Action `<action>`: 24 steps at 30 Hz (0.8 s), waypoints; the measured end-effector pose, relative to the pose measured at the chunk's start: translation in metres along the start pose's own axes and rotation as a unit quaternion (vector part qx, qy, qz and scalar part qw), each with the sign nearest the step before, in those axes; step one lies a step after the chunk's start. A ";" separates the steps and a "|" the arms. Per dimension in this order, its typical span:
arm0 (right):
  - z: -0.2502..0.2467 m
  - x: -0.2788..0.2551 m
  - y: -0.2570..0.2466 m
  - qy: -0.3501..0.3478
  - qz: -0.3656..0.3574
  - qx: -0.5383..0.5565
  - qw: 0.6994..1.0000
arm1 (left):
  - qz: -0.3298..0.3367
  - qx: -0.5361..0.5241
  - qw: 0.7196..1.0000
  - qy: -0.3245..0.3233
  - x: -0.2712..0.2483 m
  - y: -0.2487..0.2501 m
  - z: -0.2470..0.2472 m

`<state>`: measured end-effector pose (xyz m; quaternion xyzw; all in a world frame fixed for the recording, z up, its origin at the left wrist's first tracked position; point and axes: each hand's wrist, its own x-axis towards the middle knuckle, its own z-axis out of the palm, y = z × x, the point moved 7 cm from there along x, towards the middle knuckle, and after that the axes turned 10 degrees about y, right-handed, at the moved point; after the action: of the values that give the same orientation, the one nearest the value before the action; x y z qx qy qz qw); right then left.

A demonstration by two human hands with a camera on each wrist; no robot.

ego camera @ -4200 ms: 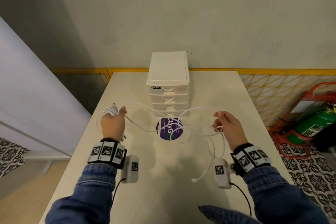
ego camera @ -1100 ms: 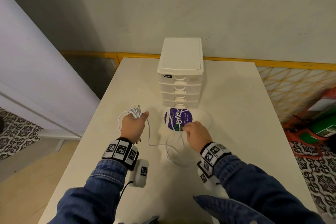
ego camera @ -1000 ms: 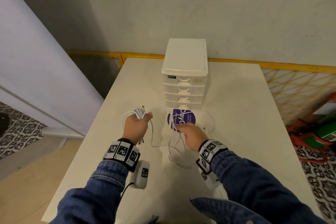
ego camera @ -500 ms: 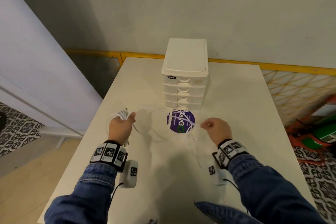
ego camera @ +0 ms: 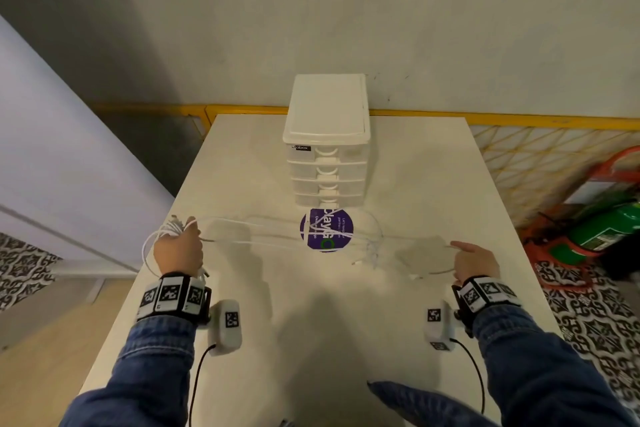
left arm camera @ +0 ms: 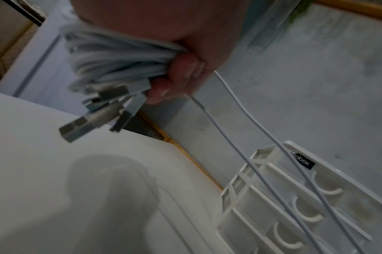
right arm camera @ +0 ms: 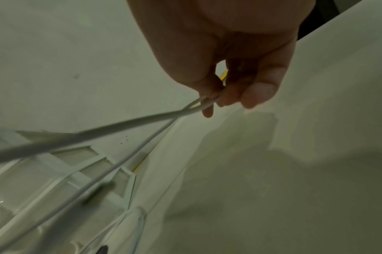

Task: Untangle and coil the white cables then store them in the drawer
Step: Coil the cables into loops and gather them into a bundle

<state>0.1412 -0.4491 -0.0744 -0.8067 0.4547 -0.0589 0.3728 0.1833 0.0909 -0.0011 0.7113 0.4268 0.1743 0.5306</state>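
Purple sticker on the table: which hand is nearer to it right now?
Left, narrowly. The left hand grips the cable bundle off to the left of the purple sticker; the right hand pinches cable strands slightly farther out on the right.

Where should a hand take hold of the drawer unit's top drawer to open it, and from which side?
Hook the curved handle recess at the middle of the top drawer's front, coming from the person's side. The drawer unit faces the person with all drawers shut, so a straight pull toward the body should probably open it.
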 end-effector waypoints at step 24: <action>0.061 -0.111 -0.093 -0.242 -0.328 -0.142 0.902 | 0.118 0.089 0.983 -0.106 -0.047 0.014 0.049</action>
<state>0.1677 -0.3010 -0.0299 -0.9441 0.0644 0.0844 0.3120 0.1962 0.0234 0.0025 0.8153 0.2954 0.1207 0.4832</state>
